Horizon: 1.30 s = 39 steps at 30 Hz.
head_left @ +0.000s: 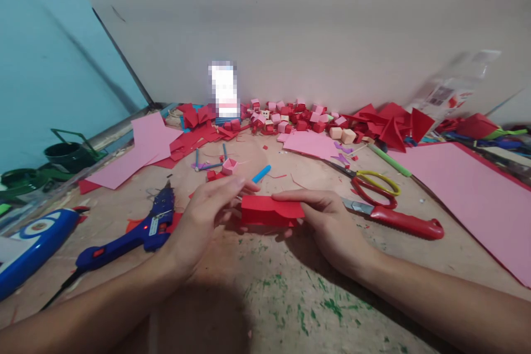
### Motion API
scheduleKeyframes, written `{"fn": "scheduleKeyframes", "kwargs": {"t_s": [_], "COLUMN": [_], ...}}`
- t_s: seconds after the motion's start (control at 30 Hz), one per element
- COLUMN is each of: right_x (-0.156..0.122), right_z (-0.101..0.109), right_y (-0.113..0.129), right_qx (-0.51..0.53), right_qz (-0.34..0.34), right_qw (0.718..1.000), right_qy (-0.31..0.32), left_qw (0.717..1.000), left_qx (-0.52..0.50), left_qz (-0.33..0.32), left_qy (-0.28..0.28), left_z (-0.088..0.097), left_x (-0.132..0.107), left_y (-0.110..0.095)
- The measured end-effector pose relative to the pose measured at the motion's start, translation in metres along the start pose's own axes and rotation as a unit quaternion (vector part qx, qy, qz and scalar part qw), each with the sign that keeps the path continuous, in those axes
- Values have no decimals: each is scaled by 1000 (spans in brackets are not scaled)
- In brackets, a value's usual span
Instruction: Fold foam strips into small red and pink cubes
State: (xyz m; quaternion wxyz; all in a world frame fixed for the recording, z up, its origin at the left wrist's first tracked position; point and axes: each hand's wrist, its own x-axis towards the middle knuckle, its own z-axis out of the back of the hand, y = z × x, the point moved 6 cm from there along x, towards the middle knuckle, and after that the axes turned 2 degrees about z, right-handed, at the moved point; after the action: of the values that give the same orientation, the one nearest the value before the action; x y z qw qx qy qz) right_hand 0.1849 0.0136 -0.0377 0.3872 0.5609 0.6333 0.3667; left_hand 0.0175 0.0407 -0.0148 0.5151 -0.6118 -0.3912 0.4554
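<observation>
Craft workspace, home or workshop unclear: green-smeared worktop (311,301), glue gun (120,243) at 8 o'clock, scissors (355,177) at 3 o'clock, pink and red cubes (302,119) heaped at 12 o'clock.

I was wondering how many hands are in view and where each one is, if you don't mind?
2: the left hand at the left end of the folded red paper, the right hand gripping its right end. Some fingers are hidden.

Hands (327,215) close together, fingers (290,195) bent, forearms (103,293) angling inward from both sides
</observation>
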Motion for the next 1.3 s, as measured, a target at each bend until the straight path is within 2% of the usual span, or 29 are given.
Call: {"fn": "scheduleKeyframes", "kwargs": {"t_s": [0.13,0.3,0.47,0.57,0.67,0.77,0.9,1.03,1.13,1.23,1.3], "right_x": [0,-1,-2,-1,0,0,0,-1,-1,-1,0], "right_z": [3,4,-3,-1,2,3,2,0,-1,0,1], "right_y": [4,8,8,7,6,6,3,4,4,8,10], "right_qx": [-83,-47,-200,-244,-269,-270,-255,-255,-247,-245,-247], "right_qz": [34,55,66,68,71,62,38,37,27,39,43], "right_qw": [996,997,977,967,960,961,966,966,968,968,968], "right_qy": [1,4,37,34,23,15,20,29,39,24,11], "left_qw": [997,979,956,963,978,986,994,999,998,993,992], "left_qx": [77,182,262,240,191,161,106,45,54,91,92], "left_qz": [-25,-82,-134,-125,-83,-45,-31,-1,-11,-59,-69], "left_qy": [-19,-31,-10,-21,-4,11,-15,-7,-20,-46,-49], "left_z": [-1,-3,-11,-9,-7,-6,-1,-2,0,4,5], "left_x": [1,-2,-10,-9,-3,1,0,-2,-1,1,2], "left_y": [-4,-13,-19,-18,-12,-8,-5,-1,-3,-10,-11]}}
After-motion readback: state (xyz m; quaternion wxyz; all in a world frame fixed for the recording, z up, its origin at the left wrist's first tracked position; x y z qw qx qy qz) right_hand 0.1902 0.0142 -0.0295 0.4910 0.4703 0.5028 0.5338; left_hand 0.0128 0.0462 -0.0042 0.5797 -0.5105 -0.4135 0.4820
